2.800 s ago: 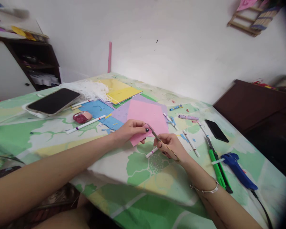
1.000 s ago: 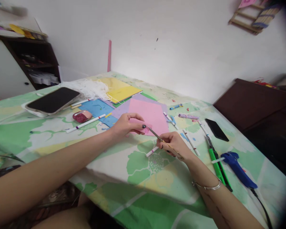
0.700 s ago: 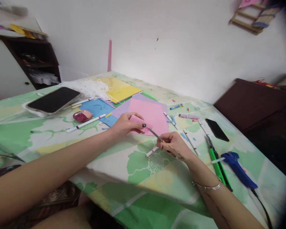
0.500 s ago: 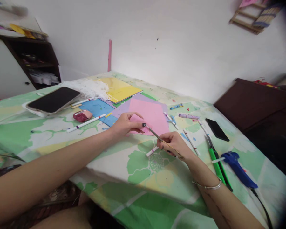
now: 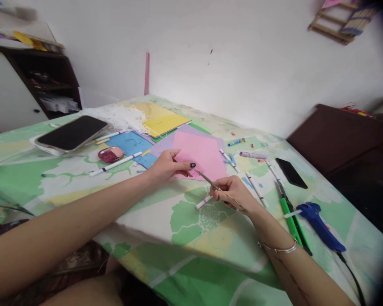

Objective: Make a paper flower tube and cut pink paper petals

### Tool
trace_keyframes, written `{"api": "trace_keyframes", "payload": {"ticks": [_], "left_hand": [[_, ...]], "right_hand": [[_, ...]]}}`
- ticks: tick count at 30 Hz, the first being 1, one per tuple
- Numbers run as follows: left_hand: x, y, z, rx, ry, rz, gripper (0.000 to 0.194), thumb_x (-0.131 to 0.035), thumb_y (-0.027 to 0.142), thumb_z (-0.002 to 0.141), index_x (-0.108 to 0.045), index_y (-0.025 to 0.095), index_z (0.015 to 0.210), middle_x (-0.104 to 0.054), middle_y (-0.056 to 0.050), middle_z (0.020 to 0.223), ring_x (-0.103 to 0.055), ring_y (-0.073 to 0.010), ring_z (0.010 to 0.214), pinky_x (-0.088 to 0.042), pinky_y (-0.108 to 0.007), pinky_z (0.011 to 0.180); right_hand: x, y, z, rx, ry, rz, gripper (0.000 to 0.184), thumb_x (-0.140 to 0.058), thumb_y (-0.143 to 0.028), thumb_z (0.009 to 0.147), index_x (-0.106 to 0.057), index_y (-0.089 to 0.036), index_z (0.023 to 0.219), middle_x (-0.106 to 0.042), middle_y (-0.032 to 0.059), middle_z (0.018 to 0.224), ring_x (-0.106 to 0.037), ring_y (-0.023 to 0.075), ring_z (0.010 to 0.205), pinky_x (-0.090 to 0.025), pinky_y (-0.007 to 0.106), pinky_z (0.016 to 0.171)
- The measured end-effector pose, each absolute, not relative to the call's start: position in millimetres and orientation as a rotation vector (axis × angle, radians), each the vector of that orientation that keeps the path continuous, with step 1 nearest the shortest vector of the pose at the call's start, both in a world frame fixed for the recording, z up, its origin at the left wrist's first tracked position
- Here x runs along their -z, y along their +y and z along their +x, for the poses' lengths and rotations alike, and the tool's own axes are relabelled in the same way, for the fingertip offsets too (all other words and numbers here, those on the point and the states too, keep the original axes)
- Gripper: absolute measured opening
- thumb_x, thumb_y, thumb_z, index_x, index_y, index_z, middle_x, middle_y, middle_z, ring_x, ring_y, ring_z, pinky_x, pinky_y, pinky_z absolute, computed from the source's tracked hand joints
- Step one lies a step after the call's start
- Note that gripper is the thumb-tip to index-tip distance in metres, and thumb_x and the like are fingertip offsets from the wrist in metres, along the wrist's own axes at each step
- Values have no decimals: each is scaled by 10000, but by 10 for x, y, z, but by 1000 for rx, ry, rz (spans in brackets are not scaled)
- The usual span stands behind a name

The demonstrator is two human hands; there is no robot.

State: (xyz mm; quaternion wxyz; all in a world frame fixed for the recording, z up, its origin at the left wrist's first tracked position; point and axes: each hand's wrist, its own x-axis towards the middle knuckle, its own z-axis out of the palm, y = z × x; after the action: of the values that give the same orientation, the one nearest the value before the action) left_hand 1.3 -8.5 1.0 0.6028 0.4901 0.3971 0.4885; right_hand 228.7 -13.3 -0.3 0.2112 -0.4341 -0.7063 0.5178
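Observation:
My left hand (image 5: 170, 165) pinches a small piece of pink paper (image 5: 185, 156) between thumb and fingers, above a larger pink sheet (image 5: 206, 146). My right hand (image 5: 231, 192) is closed around slim scissors (image 5: 207, 178) with silver blades and gold-coloured handles. Their tips point up and left, close to my left thumb at the edge of the pink piece. Whether the blades are apart I cannot make out. A white marker (image 5: 203, 202) lies on the tablecloth, partly hidden by my right hand.
Purple, blue and yellow sheets (image 5: 166, 119) lie behind, beside tangled white yarn (image 5: 121, 117). On the left are a large phone (image 5: 72, 133) and a pink-red case (image 5: 110, 154). Rightward lie several markers, a black phone (image 5: 291, 173), a green cutter (image 5: 290, 216) and a corded blue glue gun (image 5: 321, 225).
The small pink piece has tilted slightly in my left fingers. Both hands stay in nearly the same place, and the scissors remain in my right hand.

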Motion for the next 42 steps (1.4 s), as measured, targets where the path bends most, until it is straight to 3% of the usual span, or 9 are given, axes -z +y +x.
{"api": "trace_keyframes", "payload": {"ticks": [14,19,28,36,42], "left_hand": [[58,-20,-3,-1172,879,1225,284,-800,260,640,-639,93,802,-691,-77,705,-608,-116,551,-437,-184,465],[121,19,-8,-1179,832,1229,341,-812,257,620,-666,93,881,-696,-79,753,-639,-142,614,-463,-211,522],[65,-29,17,-1170,876,1218,255,-788,200,628,-676,111,839,-661,-13,667,-537,-64,493,-382,-166,451],[82,-5,4,-1200,836,1231,262,-783,217,637,-681,104,850,-667,-27,710,-551,-69,530,-408,-167,472],[98,3,5,-1222,807,1251,249,-778,226,650,-682,103,844,-681,-38,735,-578,-86,561,-429,-177,485]], "right_hand": [[-19,-138,2274,-1433,-2029,-1207,281,-739,-375,621,-658,-108,646,-370,-78,388,-283,31,353,-165,181,348],[-49,-151,2253,-1425,-2061,-1217,249,-748,-338,609,-684,-100,644,-408,-64,402,-277,29,378,-165,186,365],[-54,-164,2239,-1438,-2090,-1220,232,-752,-320,608,-694,-104,667,-388,-72,399,-269,34,393,-161,195,382],[-21,-166,2228,-1447,-2037,-1183,371,-755,-440,604,-667,-89,681,-371,-70,424,-263,33,401,-158,198,383],[-16,-157,2228,-1449,-2038,-1192,360,-760,-432,600,-659,-92,667,-358,-78,406,-268,30,385,-161,187,374]]}}
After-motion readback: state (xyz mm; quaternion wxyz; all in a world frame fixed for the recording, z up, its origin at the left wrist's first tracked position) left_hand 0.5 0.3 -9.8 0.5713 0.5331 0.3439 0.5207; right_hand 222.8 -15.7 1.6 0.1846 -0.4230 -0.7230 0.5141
